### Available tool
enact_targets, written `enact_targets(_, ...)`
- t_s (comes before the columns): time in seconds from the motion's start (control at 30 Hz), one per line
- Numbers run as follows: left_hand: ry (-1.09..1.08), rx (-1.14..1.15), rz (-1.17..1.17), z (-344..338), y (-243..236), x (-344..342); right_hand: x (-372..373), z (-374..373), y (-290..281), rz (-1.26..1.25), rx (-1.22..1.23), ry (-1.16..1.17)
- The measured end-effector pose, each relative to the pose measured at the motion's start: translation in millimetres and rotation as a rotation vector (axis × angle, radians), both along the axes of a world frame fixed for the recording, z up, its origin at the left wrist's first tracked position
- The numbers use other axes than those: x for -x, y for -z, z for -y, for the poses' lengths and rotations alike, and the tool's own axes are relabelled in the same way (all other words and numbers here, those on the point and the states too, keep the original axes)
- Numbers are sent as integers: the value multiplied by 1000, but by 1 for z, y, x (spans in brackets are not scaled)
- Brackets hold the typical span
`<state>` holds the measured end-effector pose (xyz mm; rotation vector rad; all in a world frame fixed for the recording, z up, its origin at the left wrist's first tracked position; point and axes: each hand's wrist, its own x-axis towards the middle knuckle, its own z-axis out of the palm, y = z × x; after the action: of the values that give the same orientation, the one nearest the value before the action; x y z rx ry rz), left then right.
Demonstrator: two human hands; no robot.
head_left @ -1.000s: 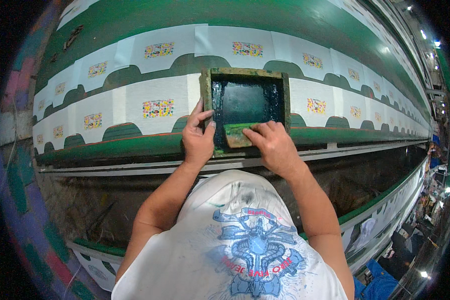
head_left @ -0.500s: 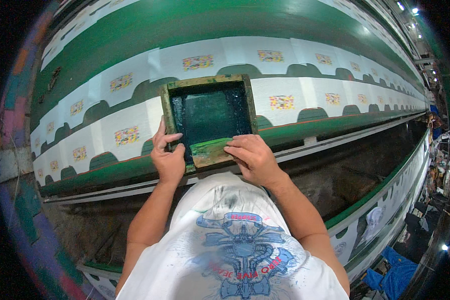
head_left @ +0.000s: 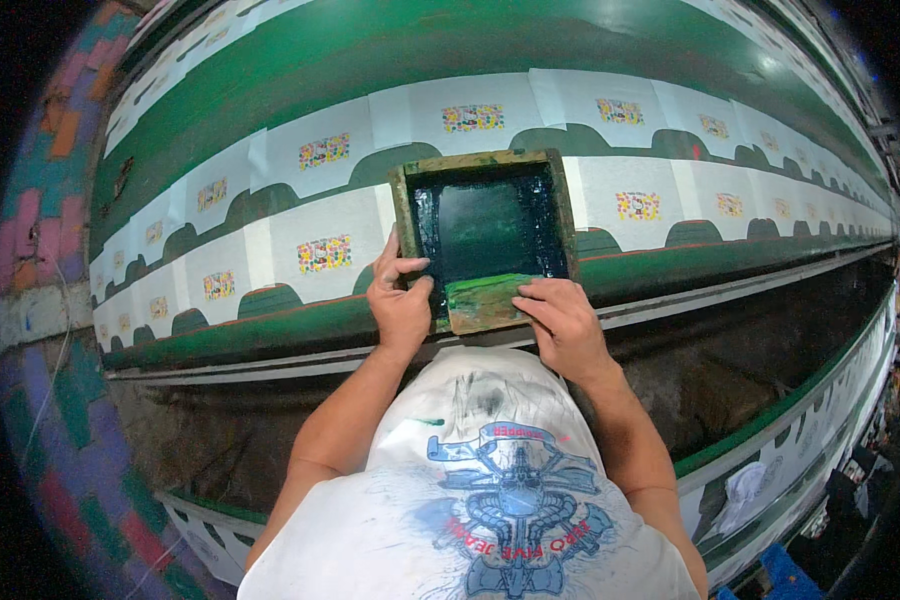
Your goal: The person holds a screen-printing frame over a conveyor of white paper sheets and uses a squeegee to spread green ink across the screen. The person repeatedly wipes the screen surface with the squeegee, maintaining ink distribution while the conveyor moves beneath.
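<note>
A wooden screen-printing frame point(head_left: 402, 200), stained green, lies on the near row of white pieces. Dark ink coats the mesh point(head_left: 490, 225) inside it. My left hand point(head_left: 400, 305) grips the frame's left side near its lower corner, fingers bent round the rail. At the near end of the frame, a wooden squeegee point(head_left: 485, 305) with a green-smeared edge rests over the mesh. My right hand point(head_left: 562, 315) pinches the squeegee's right end between thumb and fingers. What lies under the frame is hidden.
White pieces with small multicoloured prints point(head_left: 324, 254) run in rows along the long green table point(head_left: 300, 95). A pale rail point(head_left: 670, 292) edges its near side. Behind me stands another table with white pieces point(head_left: 770, 470). Coloured paving point(head_left: 70, 440) covers the floor at left.
The view has swung left, so the frame and both hands sit further right in the picture. Against the printed pieces the frame keeps its place, and both grips look the same.
</note>
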<state>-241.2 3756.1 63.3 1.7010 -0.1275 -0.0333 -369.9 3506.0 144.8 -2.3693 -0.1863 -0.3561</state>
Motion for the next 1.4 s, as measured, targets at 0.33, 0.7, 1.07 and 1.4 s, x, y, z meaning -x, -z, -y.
enact_targets(0.33, -12, 59, -136, 14, -12, 5, 3, 38, 4, 37, -84, -130)
enact_targets(0.7, -43, 129, -154, 16, 3, 6, -10, 25, -17, 23, 173, -176)
enact_targets(1.07, -39, 28, -108, 18, 6, 6, -85, 29, -63, -450, 412, -396)
enact_targets(1.4, -13, -84, -14, 19, 0, 6, -185, 43, -52, -409, 401, -180)
